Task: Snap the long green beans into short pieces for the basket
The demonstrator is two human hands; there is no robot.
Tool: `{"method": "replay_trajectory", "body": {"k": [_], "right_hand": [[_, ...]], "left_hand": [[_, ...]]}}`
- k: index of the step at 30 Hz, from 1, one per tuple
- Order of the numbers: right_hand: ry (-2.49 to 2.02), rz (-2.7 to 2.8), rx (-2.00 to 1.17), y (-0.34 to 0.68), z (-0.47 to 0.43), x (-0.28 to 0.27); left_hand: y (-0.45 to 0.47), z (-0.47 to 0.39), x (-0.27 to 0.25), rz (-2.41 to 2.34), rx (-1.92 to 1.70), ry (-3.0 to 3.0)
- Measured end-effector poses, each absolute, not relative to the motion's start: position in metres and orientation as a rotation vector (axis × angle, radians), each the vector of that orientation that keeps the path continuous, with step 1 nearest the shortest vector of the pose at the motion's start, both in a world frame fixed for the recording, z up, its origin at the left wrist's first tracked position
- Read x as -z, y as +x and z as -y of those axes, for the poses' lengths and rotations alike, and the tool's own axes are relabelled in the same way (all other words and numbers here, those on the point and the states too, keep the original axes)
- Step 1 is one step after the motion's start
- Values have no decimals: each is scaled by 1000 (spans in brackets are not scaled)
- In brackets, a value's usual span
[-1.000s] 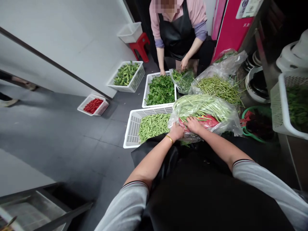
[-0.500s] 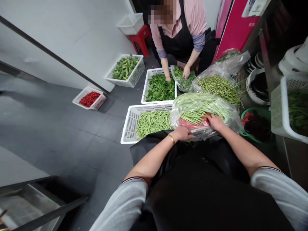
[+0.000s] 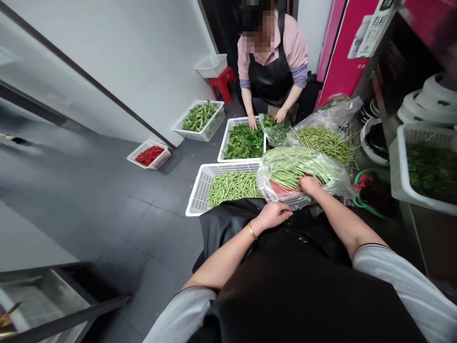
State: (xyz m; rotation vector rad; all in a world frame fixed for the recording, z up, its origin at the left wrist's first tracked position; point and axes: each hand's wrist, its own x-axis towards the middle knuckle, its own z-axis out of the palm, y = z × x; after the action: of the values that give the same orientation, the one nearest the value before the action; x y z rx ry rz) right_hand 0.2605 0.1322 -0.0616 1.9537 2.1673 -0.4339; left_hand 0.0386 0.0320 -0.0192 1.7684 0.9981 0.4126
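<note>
A clear plastic bag [image 3: 339, 183] of long green beans [image 3: 291, 174] lies open in front of my lap, with a red patch showing under the beans. My right hand [image 3: 310, 185] reaches into its mouth, fingers curled at the ends of the beans; the fingertips are partly hidden. At the bag's near edge, my left hand [image 3: 274, 215] is closed in a pinch on the plastic and wears a gold bracelet at the wrist. Left of the bag, a white basket [image 3: 200, 190] holds cut bean pieces [image 3: 233, 187].
Across from me a co-worker [image 3: 273, 71] handles leafy greens [image 3: 244, 140] in another white basket. Loose long stalks [image 3: 326, 142] lie beyond my bag. Baskets of red peppers [image 3: 149, 155] and green vegetables [image 3: 199, 116] stand by the wall. At right are a green basin [image 3: 371, 209] and a raised basket [image 3: 400, 174].
My left hand has drawn back toward my body along the bag's near edge. My right hand has shifted slightly left at the beans. The camera view has tilted up a little.
</note>
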Motion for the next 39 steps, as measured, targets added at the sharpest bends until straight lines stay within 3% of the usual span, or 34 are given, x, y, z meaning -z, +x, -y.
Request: {"method": "replay_trajectory", "body": {"k": [4,9,15,18,21,23,28,30,32,35,39], "right_hand": [[1956,-2225,551,264,-98,39],[1848,-2432,1419,250,-15,31],[1831,-2591,810,214,17,28],[1439,-2400,864,205,18,24],[1346,-2309,869,210,13,19],[1454,-2397,1100,219,3,12],[1820,-2101,2704,224,-27,-12],[1857,-1881,3076,219,-35,-19],[1839,-1772,3201,216,-39,-24],[1877,-1805,3147,217,-42,-25],[2377,-1982,2968,222,-32,-21]], "left_hand": [[40,-32,36,-1033,-459,1048],[62,-41,52,-963,-537,430],[63,-31,35,-868,-986,443],[50,-26,13,-756,-1085,593],[37,-23,-4,-710,-1047,689],[31,-19,-9,-681,-969,697],[30,-10,-8,-618,-761,704],[31,-7,-9,-629,-710,727],[32,-5,-10,-651,-660,735],[32,-4,-9,-659,-613,737],[28,-14,-3,-730,-832,602]]}}
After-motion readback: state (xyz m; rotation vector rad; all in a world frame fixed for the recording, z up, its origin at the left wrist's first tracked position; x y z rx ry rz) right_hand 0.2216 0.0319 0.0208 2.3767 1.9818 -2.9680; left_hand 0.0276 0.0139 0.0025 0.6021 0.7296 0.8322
